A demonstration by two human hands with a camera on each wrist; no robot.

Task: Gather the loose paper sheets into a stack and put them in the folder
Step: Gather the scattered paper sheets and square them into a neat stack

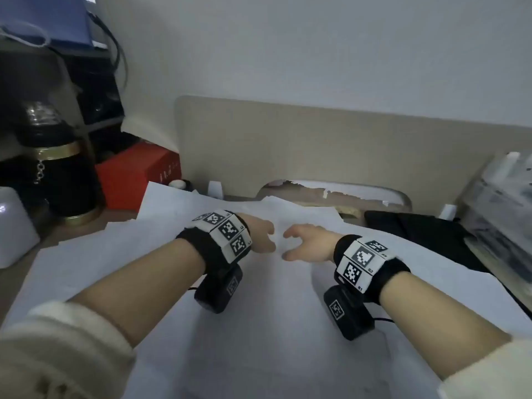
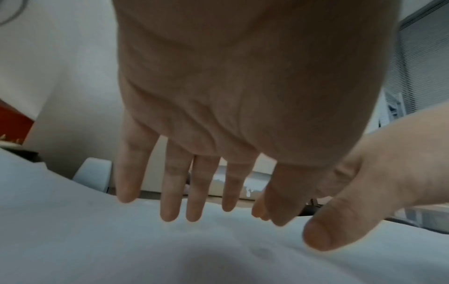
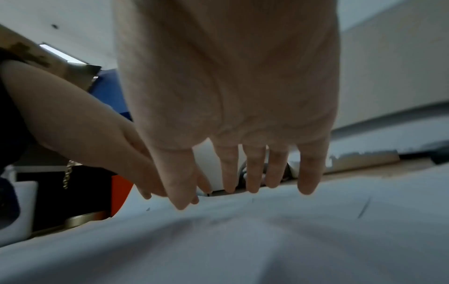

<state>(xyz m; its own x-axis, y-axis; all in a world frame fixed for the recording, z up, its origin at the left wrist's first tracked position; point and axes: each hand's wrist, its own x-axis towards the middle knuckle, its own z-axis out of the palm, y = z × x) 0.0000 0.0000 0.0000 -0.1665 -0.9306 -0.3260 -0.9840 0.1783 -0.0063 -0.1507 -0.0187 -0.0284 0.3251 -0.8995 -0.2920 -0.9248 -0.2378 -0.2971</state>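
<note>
Hands (image 1: 277,240) hide paper sheets (image 1: 259,326) middle; fingertips blurred.

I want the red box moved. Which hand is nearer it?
Left. The left hand hovers over the paper sheets, on the red box side; the right hand is farther away.

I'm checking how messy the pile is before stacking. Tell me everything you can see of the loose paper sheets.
The paper sheets are plain white and thin, with faint marks in the right wrist view. Several lie overlapped and fanned at different angles on the desk, corners jutting at the far left, not yet squared into a stack. The left hand and right hand reach over their middle with fingers spread and nearly straight; whether the fingertips touch the paper is unclear.
</note>
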